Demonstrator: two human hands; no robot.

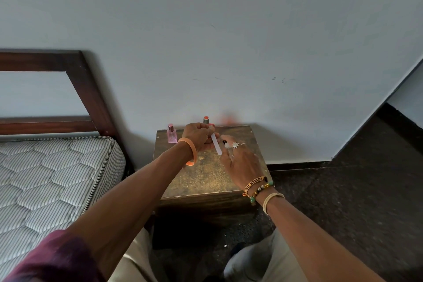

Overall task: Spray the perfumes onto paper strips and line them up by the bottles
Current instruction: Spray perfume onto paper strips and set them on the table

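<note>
My left hand (pixel 197 135) pinches a white paper strip (pixel 216 144) that hangs down over the wooden side table (pixel 206 174). My right hand (pixel 240 162) grips a small clear perfume bottle (pixel 229 147) with a dark nozzle, held right beside the strip. A pink square perfume bottle (pixel 172 134) stands at the table's back left. A red bottle with an orange-topped cap (pixel 206 120) stands at the back edge, partly hidden behind my left hand.
A bed with a quilted striped mattress (pixel 50 178) and a dark wooden headboard (pixel 87 89) lies to the left. The pale wall (pixel 229 41) rises right behind the table. Dark floor (pixel 354 201) spreads to the right.
</note>
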